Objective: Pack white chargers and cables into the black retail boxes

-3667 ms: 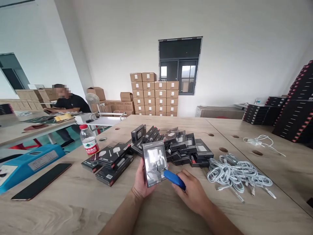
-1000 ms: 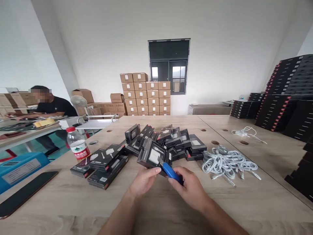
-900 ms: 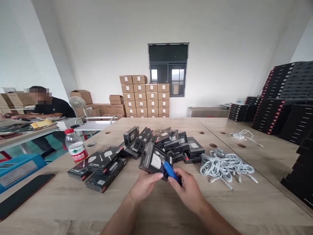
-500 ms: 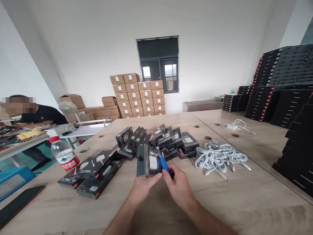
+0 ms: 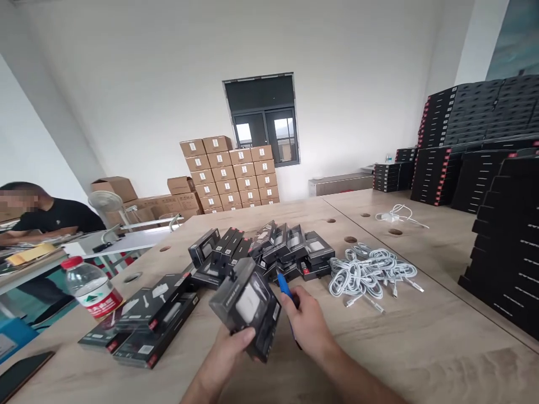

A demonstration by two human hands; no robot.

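Left grip [image 5: 227, 350]: closed around a clear-windowed black charger box [image 5: 249, 307], thumb over its lower left side. I've got it tilted, lifted over the near middle of the worktop [image 5: 421, 359], white charger [image 5: 248, 302] visible through the window. Right grip [image 5: 309, 318]: clenched on a blue utility knife [image 5: 284, 285], upper end pointing away from me, just right of the box; can't tell if they touch. Blade not clear.

Past my hands, mid-worktop, a jumbled heap of black charger boxes [image 5: 290, 241], some standing, some leaning on each other. Left of me, toward the worktop's left edge, a smaller pile of flat black boxes [image 5: 155, 302], and just beyond it a red-capped water bottle [image 5: 95, 292], label facing me. Dark phone [image 5: 23, 373] flat at the left edge, partly cut off.

Right of the heap, coiled white cables [image 5: 373, 272] in a tangle; farther off, near the far right corner, a loose white cable [image 5: 398, 215]. Tall stacks of black boxes [image 5: 511, 235] down the worktop's right side. Beyond the far edge, stacked brown cartons [image 5: 229, 174]. Someone in a dark shirt [image 5: 69, 216] sits at another table, far left.
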